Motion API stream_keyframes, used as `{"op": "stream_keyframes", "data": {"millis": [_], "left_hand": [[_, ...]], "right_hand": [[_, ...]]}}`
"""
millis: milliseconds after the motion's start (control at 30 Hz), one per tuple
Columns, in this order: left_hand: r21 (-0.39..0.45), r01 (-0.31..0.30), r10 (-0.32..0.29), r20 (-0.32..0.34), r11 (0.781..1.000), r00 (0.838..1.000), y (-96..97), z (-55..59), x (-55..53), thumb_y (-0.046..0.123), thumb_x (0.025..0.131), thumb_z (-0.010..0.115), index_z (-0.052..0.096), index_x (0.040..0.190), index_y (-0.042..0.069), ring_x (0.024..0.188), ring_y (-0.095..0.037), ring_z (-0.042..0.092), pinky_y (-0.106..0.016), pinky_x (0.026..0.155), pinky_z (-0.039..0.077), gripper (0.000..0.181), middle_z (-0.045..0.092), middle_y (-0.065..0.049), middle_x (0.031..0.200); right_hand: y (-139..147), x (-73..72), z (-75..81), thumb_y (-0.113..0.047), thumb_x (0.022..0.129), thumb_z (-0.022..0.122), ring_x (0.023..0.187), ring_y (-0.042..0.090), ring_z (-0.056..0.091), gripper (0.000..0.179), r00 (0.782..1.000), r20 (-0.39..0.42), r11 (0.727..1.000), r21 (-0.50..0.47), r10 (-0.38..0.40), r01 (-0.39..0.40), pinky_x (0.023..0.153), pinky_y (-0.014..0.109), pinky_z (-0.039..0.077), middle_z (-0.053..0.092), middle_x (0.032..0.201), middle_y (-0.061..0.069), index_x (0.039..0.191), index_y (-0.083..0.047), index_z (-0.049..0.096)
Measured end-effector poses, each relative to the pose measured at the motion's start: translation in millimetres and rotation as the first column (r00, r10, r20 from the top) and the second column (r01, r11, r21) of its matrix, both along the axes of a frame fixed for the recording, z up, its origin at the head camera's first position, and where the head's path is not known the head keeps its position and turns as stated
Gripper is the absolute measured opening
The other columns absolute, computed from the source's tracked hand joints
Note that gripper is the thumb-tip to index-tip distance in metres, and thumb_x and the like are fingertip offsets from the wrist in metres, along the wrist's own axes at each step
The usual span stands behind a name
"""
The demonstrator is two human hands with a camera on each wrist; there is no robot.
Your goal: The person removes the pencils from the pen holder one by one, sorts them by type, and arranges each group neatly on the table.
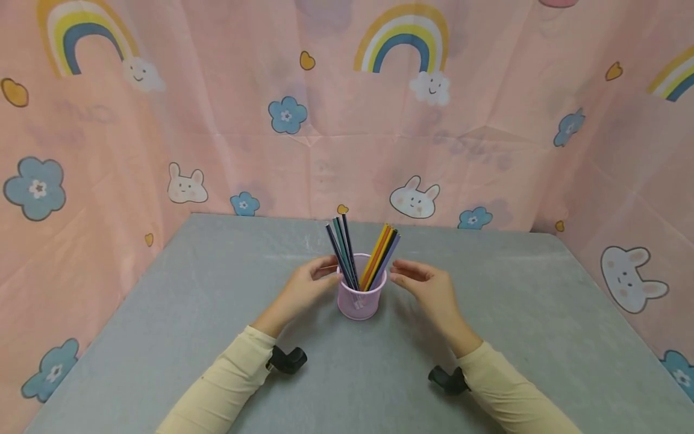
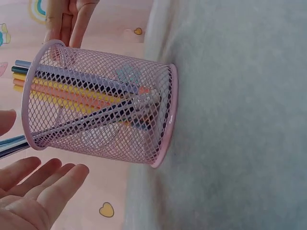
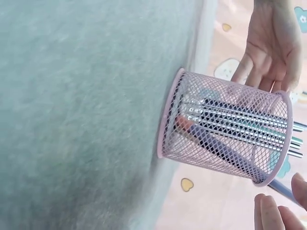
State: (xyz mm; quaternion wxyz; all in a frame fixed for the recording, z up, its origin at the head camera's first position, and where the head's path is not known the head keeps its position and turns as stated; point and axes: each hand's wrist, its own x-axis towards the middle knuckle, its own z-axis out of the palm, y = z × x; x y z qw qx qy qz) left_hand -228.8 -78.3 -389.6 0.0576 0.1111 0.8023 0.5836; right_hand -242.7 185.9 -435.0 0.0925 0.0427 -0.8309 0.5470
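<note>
A pink wire-mesh pencil cup stands upright on the grey table. Dark and teal pencils lean to its left; yellow, orange, black and lavender pencils lean to its right. Through the mesh in the right wrist view, clear-looking pieces show around the lower ends of the dark pencils. My left hand is at the cup's left side, thumb and fingers spread near the rim. Opposite it, my right hand has its fingers loosely bent beside the rim, gripping nothing.
A pink cloth printed with rainbows, flowers and rabbits hangs behind the table and along both sides. Each wrist wears a black camera mount, one on the left and one on the right.
</note>
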Motion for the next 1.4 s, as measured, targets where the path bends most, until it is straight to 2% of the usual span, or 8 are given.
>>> {"op": "stream_keyframes", "data": {"millis": [233, 433, 700, 1033, 1100, 1167, 1267, 1400], "left_hand": [[0.046, -0.009, 0.008, 0.012, 0.999, 1.000, 2.7, 1.0, 0.8, 0.029, 0.088, 0.063, 0.049, 0.133, 0.010, 0.122, -0.021, 0.052, -0.040, 0.102, 0.043, 0.051, 0.051, -0.007, 0.136], [0.054, -0.010, 0.011, -0.012, 0.999, 1.000, 4.5, 2.6, 2.7, 0.022, 0.089, 0.061, 0.050, 0.131, 0.006, 0.123, -0.023, 0.051, -0.039, 0.101, 0.043, 0.046, 0.051, -0.010, 0.135], [0.064, -0.023, 0.023, -0.007, 0.998, 1.000, 7.1, 2.0, 5.4, 0.018, 0.090, 0.061, 0.050, 0.131, 0.003, 0.121, -0.026, 0.052, -0.038, 0.099, 0.044, 0.045, 0.051, -0.013, 0.134], [0.074, -0.022, 0.023, -0.012, 0.997, 1.000, 6.2, -0.4, 5.3, 0.021, 0.090, 0.061, 0.050, 0.131, 0.003, 0.121, -0.026, 0.052, -0.040, 0.100, 0.043, 0.046, 0.050, -0.013, 0.135], [0.078, -0.016, 0.017, -0.017, 0.997, 1.000, 6.2, 4.7, 8.7, 0.019, 0.090, 0.060, 0.049, 0.131, 0.001, 0.122, -0.029, 0.051, -0.041, 0.100, 0.043, 0.046, 0.049, -0.015, 0.136], [0.075, -0.009, 0.010, -0.017, 0.997, 1.000, 6.5, 13.5, 14.0, 0.016, 0.091, 0.059, 0.048, 0.131, -0.002, 0.122, -0.031, 0.051, -0.041, 0.100, 0.043, 0.045, 0.049, -0.018, 0.136], [0.077, -0.010, 0.012, -0.021, 0.997, 1.000, 6.5, 12.3, 13.5, 0.015, 0.091, 0.059, 0.048, 0.130, -0.002, 0.122, -0.031, 0.051, -0.041, 0.100, 0.044, 0.044, 0.050, -0.018, 0.135], [0.066, -0.021, 0.022, -0.013, 0.998, 1.000, 5.6, -2.0, 4.9, 0.020, 0.090, 0.061, 0.051, 0.130, 0.005, 0.120, -0.025, 0.053, -0.039, 0.099, 0.045, 0.044, 0.051, -0.011, 0.135]], "right_hand": [[-7.5, 7.2, 21.4, -0.040, 0.078, 0.072, 0.099, 0.015, 0.065, 0.045, 0.999, -0.022, 0.993, -0.112, 0.023, -0.025, 0.085, 0.034, 0.054, 0.068, 0.110, 0.002, 0.114, -0.014, 0.067], [-12.5, 1.3, 23.4, -0.047, 0.076, 0.070, 0.102, 0.015, 0.063, 0.046, 1.000, 0.024, 0.997, -0.071, -0.013, 0.015, 0.089, 0.039, 0.052, 0.067, 0.112, 0.000, 0.113, -0.019, 0.067], [-7.2, -25.5, -10.5, -0.054, 0.076, 0.068, 0.100, 0.011, 0.062, 0.047, 0.999, -0.009, 0.997, -0.067, -0.047, 0.046, 0.087, 0.035, 0.053, 0.066, 0.110, -0.006, 0.113, -0.026, 0.065], [-14.0, -36.6, -20.3, -0.058, 0.071, 0.070, 0.091, 0.008, 0.063, 0.044, 0.991, -0.058, 0.989, -0.091, -0.121, 0.115, 0.082, 0.033, 0.055, 0.066, 0.100, -0.011, 0.104, -0.029, 0.066], [-16.7, -34.1, -16.2, -0.058, 0.071, 0.069, 0.089, 0.008, 0.063, 0.044, 0.990, -0.073, 0.989, -0.099, -0.121, 0.113, 0.080, 0.029, 0.056, 0.066, 0.099, -0.010, 0.103, -0.028, 0.066], [-25.4, -18.5, 9.1, -0.050, 0.075, 0.070, 0.091, 0.011, 0.063, 0.040, 0.993, -0.026, 0.987, -0.114, -0.117, 0.114, 0.082, 0.028, 0.055, 0.066, 0.101, -0.005, 0.104, -0.022, 0.067], [-34.5, -1.7, 34.4, -0.041, 0.079, 0.070, 0.093, 0.015, 0.064, 0.038, 0.994, 0.014, 0.983, -0.147, -0.105, 0.106, 0.085, 0.029, 0.054, 0.065, 0.104, 0.003, 0.106, -0.014, 0.066], [-31.8, 1.1, 38.9, -0.032, 0.082, 0.069, 0.093, 0.018, 0.067, 0.035, 0.998, 0.009, 0.969, -0.238, -0.058, 0.058, 0.083, 0.030, 0.055, 0.065, 0.104, 0.008, 0.106, -0.007, 0.066]]}}
